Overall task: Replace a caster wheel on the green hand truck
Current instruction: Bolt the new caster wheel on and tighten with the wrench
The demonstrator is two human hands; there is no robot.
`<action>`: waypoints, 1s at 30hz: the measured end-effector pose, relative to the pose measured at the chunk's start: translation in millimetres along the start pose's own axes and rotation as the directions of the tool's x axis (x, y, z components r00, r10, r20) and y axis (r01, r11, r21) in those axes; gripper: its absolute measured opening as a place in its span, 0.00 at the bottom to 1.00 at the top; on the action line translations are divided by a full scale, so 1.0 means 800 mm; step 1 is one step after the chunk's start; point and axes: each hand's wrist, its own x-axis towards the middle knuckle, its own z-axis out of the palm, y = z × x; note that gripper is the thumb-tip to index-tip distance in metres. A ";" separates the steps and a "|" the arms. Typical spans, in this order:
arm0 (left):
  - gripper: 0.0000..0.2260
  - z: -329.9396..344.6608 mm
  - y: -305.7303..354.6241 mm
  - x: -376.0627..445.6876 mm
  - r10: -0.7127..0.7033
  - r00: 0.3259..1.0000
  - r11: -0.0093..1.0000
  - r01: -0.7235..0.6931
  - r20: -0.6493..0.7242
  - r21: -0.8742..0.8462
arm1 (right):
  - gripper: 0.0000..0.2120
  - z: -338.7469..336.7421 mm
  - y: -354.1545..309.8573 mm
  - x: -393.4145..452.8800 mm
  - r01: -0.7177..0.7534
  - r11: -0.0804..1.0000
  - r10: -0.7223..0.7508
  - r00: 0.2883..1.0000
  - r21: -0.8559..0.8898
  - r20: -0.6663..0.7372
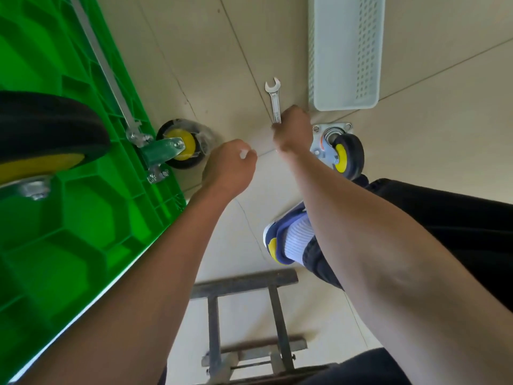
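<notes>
The green hand truck (69, 218) stands tipped on its side at the left, its ribbed underside facing me. A black and yellow caster (180, 144) in a green bracket is bolted at its lower corner; a larger wheel (47, 134) looms close at the left. A loose caster with a silver plate (337, 150) lies on the floor at the right. My right hand (293, 129) grips the lower end of a silver open-end wrench (274, 98) over the floor. My left hand (230, 168) is curled beside the mounted caster, a small pale thing showing at its fingertips.
A white perforated plastic basket (344, 51) lies on the tiled floor beyond the wrench. A dark wooden stool (244, 284) stands below me. My foot in a blue and yellow shoe (277, 240) rests on the floor by the stool.
</notes>
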 end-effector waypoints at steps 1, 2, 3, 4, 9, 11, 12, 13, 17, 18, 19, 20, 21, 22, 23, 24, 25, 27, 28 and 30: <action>0.12 0.000 -0.001 -0.002 -0.002 1.000 1.000 0.002 -0.001 -0.009 | 0.04 0.002 -0.001 -0.002 0.016 1.000 -0.016 1.000 -0.016 0.022; 0.12 0.000 -0.002 -0.005 -0.005 1.000 1.000 0.005 0.001 -0.013 | 0.03 0.003 -0.001 -0.003 0.022 0.999 -0.021 0.999 -0.023 0.047; 0.12 0.000 -0.002 -0.010 -0.008 1.000 1.000 0.009 0.005 -0.009 | 0.05 0.005 -0.001 -0.004 0.015 1.000 -0.013 0.997 -0.018 0.071; 0.12 0.000 -0.003 -0.015 -0.009 1.000 1.000 0.009 0.008 0.002 | 0.09 0.006 0.000 -0.006 0.005 1.000 -0.004 0.995 -0.004 0.101; 0.12 0.003 -0.018 -0.039 -0.011 0.999 1.000 0.011 0.034 0.009 | 0.12 0.014 0.014 -0.035 -0.040 0.990 0.014 0.983 0.134 0.185; 0.13 0.000 -0.023 -0.051 -0.008 0.999 1.000 0.007 0.039 0.018 | 0.06 0.017 0.017 -0.051 -0.100 0.944 0.051 0.986 0.316 0.162; 0.13 -0.003 -0.026 -0.058 0.002 0.999 1.000 -0.003 0.040 0.022 | 0.08 0.017 0.017 -0.062 -0.130 0.906 0.073 0.985 0.404 0.154; 0.13 -0.006 -0.028 -0.066 0.017 0.999 1.000 -0.018 0.039 0.019 | 0.13 0.014 0.015 -0.073 -0.144 0.870 0.082 0.985 0.471 0.149; 0.14 -0.027 -0.034 -0.105 0.080 0.997 0.996 -0.080 0.015 -0.040 | 0.06 -0.014 0.000 -0.129 -0.152 0.695 0.058 0.986 0.703 0.156; 0.14 -0.035 -0.035 -0.118 0.099 0.995 0.994 -0.098 0.006 -0.050 | 0.04 -0.022 -0.004 -0.145 -0.146 0.637 0.047 0.987 0.757 0.152; 0.14 -0.044 -0.037 -0.131 0.124 0.992 0.991 -0.124 -0.005 -0.051 | 0.03 -0.032 -0.008 -0.163 -0.132 0.589 0.026 0.989 0.797 0.145; 0.12 -0.053 -0.039 -0.144 0.159 0.987 0.986 -0.159 -0.014 -0.055 | 0.03 -0.040 -0.010 -0.179 -0.099 0.579 0.004 0.993 0.809 0.118; 0.11 -0.063 -0.041 -0.158 0.189 0.982 0.980 -0.190 -0.026 -0.066 | 0.05 -0.045 -0.011 -0.194 -0.044 0.597 -0.029 0.997 0.801 0.076; 0.10 -0.074 -0.041 -0.173 0.206 0.978 0.974 -0.209 -0.043 -0.083 | 0.07 -0.051 -0.013 -0.208 0.022 0.622 -0.074 0.997 0.783 0.031; 0.10 -0.085 -0.041 -0.189 0.216 0.974 0.970 -0.223 -0.072 -0.102 | 0.07 -0.058 -0.017 -0.221 0.079 0.630 -0.119 0.993 0.773 -0.005; 0.10 -0.096 -0.039 -0.205 0.229 0.967 0.963 -0.241 -0.112 -0.119 | 0.07 -0.065 -0.021 -0.233 0.114 0.622 -0.153 0.988 0.774 -0.023; 0.10 -0.107 -0.036 -0.221 0.252 0.956 0.954 -0.272 -0.153 -0.128 | 0.07 -0.073 -0.028 -0.247 0.134 0.598 -0.176 0.984 0.790 -0.034; 0.10 -0.125 -0.030 -0.254 0.322 0.923 0.930 -0.350 -0.210 -0.112 | 0.08 -0.091 -0.040 -0.273 0.145 0.540 -0.201 0.979 0.829 -0.040; 0.10 -0.132 -0.027 -0.273 0.369 0.898 0.909 -0.403 -0.238 -0.110 | 0.09 -0.101 -0.045 -0.285 0.147 0.508 -0.211 0.977 0.849 -0.042; 0.10 -0.145 -0.023 -0.315 0.477 0.830 0.843 -0.525 -0.290 -0.118 | 0.09 -0.118 -0.052 -0.309 0.136 0.450 -0.232 0.972 0.883 -0.032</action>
